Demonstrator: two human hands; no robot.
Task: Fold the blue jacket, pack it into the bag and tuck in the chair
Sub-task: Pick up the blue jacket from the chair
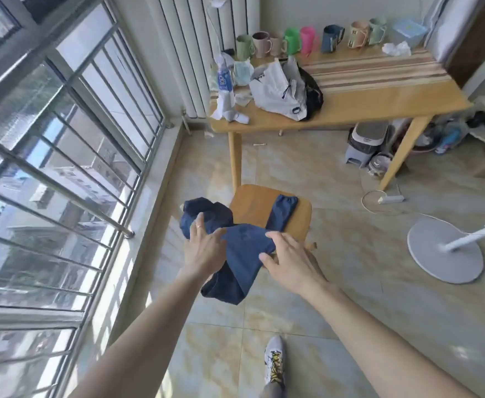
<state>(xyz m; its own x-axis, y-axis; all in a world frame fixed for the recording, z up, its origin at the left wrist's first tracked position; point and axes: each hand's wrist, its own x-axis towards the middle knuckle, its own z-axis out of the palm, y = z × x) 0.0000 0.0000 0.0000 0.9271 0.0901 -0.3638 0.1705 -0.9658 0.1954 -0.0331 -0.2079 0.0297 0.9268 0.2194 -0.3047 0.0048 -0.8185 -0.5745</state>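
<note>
Both hands on the garment: left hand [203, 248] laid with fingers spread over the bunched left portion of the blue jacket [244, 248], right hand [288, 258] pressing its fingertips at the jacket's right edge, thumb apparently hooked under the cloth; whether either hand truly pinches fabric or merely rests flat, not clear from this view. Jacket draped over the near edge of the wooden chair [264, 205], partly on the seat, partly hanging toward the floor, one sleeve [283, 211] stretched diagonally across the seat, cuff toward the far side. Fabric crumpled, no clean fold lines visible. Folding judged as barely begun, at most at the stage of gathering and straightening. Bag [278, 87], white with a dark part behind it, standing on the wooden table [379, 101] well apart from the jacket, among cups and bottles; opening not readable from here, no jacket inside. Chair standing out in the open floor, seat near one table leg, not tucked under. Remaining, by this judgement: flatten the body, bring in both sleeves, fold to a compact size, carry to the table, insert into the bag, then push the chair under the table. Probable difficulty: thin slippery fabric sliding off the small seat during folding.
</note>
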